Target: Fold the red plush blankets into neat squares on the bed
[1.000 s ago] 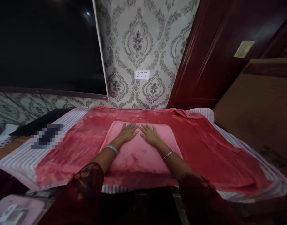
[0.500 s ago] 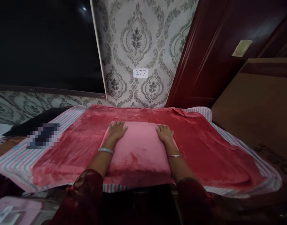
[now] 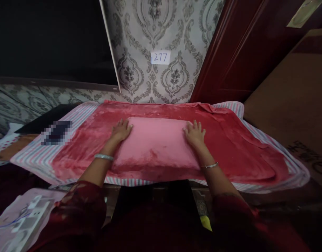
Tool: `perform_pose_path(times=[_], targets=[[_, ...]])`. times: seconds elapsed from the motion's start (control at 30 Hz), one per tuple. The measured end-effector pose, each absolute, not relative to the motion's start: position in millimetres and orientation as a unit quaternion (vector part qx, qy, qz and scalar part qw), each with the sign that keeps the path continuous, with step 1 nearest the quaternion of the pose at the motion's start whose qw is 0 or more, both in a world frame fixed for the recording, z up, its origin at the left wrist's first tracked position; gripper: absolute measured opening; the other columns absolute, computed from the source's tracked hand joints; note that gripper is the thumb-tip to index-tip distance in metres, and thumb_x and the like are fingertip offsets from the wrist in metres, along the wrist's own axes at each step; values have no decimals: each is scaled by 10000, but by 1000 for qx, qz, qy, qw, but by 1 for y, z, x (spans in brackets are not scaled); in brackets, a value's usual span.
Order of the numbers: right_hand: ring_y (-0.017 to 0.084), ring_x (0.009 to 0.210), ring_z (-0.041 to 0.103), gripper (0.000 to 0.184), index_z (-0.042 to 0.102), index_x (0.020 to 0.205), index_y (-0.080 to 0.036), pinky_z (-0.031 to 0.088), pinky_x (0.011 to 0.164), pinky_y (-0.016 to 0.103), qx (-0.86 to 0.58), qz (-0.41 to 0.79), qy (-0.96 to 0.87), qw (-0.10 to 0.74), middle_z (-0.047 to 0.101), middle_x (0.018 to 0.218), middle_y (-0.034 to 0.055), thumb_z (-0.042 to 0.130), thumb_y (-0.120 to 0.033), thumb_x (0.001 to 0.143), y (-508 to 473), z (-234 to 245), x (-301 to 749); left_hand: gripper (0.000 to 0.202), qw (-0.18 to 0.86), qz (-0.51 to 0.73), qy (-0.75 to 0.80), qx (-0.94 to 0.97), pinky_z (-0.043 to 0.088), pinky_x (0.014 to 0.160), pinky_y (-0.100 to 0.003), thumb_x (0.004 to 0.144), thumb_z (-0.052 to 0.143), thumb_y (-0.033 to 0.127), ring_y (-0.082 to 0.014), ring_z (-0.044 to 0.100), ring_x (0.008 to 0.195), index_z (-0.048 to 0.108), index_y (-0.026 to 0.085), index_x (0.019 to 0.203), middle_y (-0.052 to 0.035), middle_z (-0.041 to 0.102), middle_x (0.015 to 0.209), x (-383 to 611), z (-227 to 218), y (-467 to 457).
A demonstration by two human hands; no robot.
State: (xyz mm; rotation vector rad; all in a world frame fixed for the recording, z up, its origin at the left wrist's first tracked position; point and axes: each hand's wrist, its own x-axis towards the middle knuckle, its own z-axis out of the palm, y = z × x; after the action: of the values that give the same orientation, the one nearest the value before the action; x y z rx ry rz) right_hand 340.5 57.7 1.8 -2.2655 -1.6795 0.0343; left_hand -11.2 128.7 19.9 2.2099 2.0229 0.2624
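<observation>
Fingers spread, gripping nothing, the left hand [image 3: 121,130] and right hand [image 3: 194,134] rest at opposite edges of the pink cloth [image 3: 155,140], midway along the blanket [image 3: 229,150]; uneven pressure could skew it, sideways drag ruck the blanket over the striped sheet [image 3: 41,157]

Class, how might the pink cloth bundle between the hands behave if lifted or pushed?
The pink cloth bundle would probably sag, since its rounded edges look soft. It seems unlikely to roll, lying broad and flat on the red cloth. Its mottled, plush surface may resist sliding.
</observation>
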Motion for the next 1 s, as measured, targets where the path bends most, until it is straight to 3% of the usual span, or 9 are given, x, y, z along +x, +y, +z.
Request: perform_pose_path(times=[0.1, 0.27, 0.53, 0.73, 1.0], targets=[[366, 1548, 247, 558, 454, 1565, -241, 210, 1198, 664, -700, -29, -700, 136, 295, 1686, 142, 319, -443, 1062, 23, 3, 295, 656, 42, 111, 581, 805, 196, 1264, -583, 1046, 272, 482, -307, 199, 1582, 324, 143, 1606, -169, 252, 1694, 15, 16, 83], [335, 1562, 233, 571, 351, 1617, -288, 220, 1214, 625, -605, -13, -792, 83, 265, 1700, 98, 351, -440, 1066, -16, -16, 239, 622, 17, 98, 451, 887, 168, 1273, -588, 1045, 360, 487, -301, 219, 1578, 356, 205, 1598, -125, 282, 1690, 51, -13, 21], [304, 1555, 267, 576, 391, 1600, -266, 231, 1234, 561, -626, -22, -775, 85, 292, 1688, 87, 379, -462, 1059, -25, -30, 269, 631, -6, 82, 493, 866, 201, 1268, -578, 1026, 410, 521, -321, 257, 1564, 389, 234, 1588, -122, 300, 1681, 37, -20, 15], [296, 1540, 304, 564, 442, 1570, -237, 283, 1208, 590, -693, -54, -712, 99, 378, 1650, 92, 324, -450, 1061, -40, -48, 333, 645, -38, 107, 561, 820, 219, 1249, -611, 1023, 363, 535, -328, 269, 1559, 417, 200, 1571, -128, 342, 1660, -11, -27, 8], [311, 1526, 331, 572, 422, 1580, -266, 404, 1138, 603, -723, -37, -656, 215, 429, 1627, 83, 268, -447, 1059, -60, -80, 380, 642, -19, 188, 591, 784, 295, 1213, -618, 1033, 285, 510, -342, 308, 1541, 438, 170, 1555, -146, 414, 1622, -58, -51, -9]])
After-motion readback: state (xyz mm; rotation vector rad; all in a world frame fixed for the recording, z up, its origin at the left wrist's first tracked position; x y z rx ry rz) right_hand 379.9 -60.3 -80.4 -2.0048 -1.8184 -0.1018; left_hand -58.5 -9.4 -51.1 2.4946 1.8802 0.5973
